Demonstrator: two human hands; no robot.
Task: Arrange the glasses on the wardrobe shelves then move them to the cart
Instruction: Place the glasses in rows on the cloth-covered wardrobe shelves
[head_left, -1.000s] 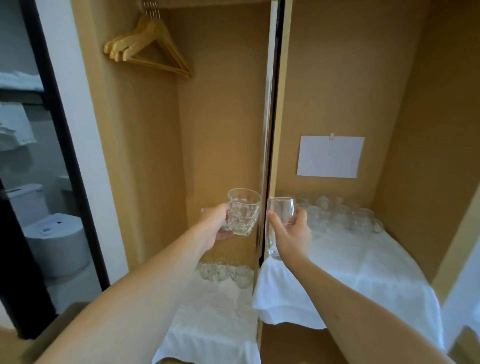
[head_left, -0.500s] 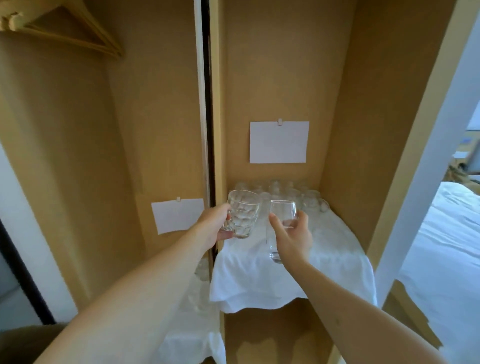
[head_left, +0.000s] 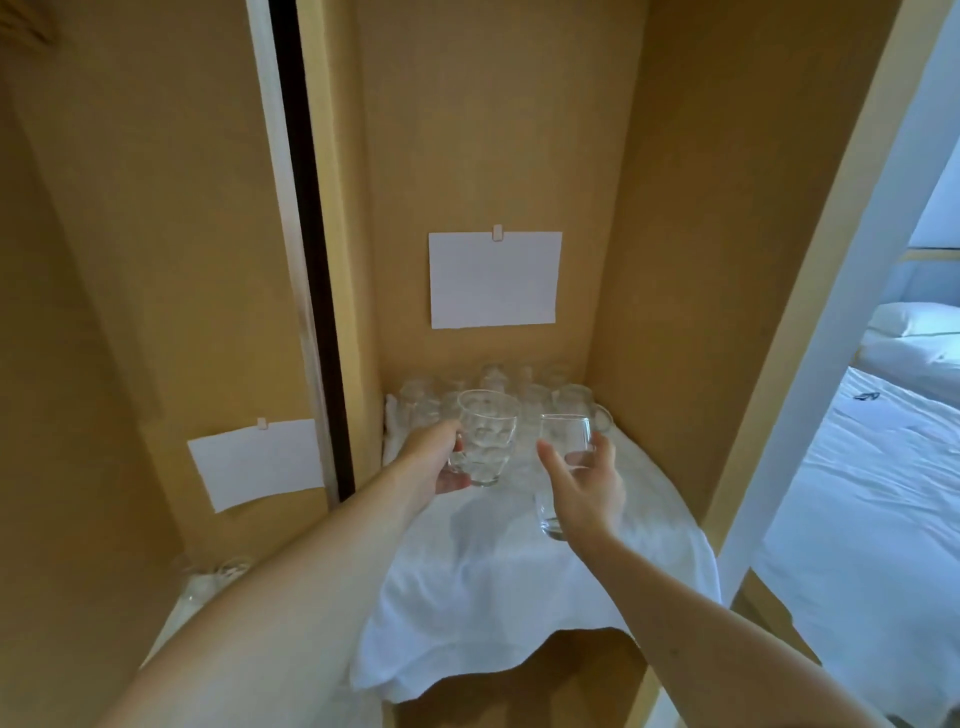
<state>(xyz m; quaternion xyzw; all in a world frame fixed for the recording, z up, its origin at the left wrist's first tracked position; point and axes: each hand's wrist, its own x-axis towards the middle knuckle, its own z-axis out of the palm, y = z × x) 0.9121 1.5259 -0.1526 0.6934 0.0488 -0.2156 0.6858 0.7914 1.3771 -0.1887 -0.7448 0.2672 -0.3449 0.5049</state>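
Note:
My left hand (head_left: 434, 462) grips a dimpled clear tumbler (head_left: 487, 436) upright above the right shelf. My right hand (head_left: 584, 488) holds a smooth tall clear glass (head_left: 563, 447), its base showing below my palm. Both glasses hover over the white cloth (head_left: 493, 571) that covers the right wardrobe shelf. Several clear glasses (head_left: 524, 395) stand grouped at the back of that shelf, just beyond the two held ones. A few more glasses (head_left: 218, 571) sit on the lower left shelf, mostly hidden by my left forearm.
A white paper sheet (head_left: 494, 279) is clipped to the right compartment's back wall, another paper sheet (head_left: 257, 462) to the left compartment's. A vertical divider (head_left: 317, 260) splits the wardrobe. A white door frame (head_left: 831, 338) stands at right, with a bed (head_left: 883, 493) beyond.
The view swung right from the left compartment to the right one. Both hands carried their glasses further in over the right shelf, closer to the grouped glasses.

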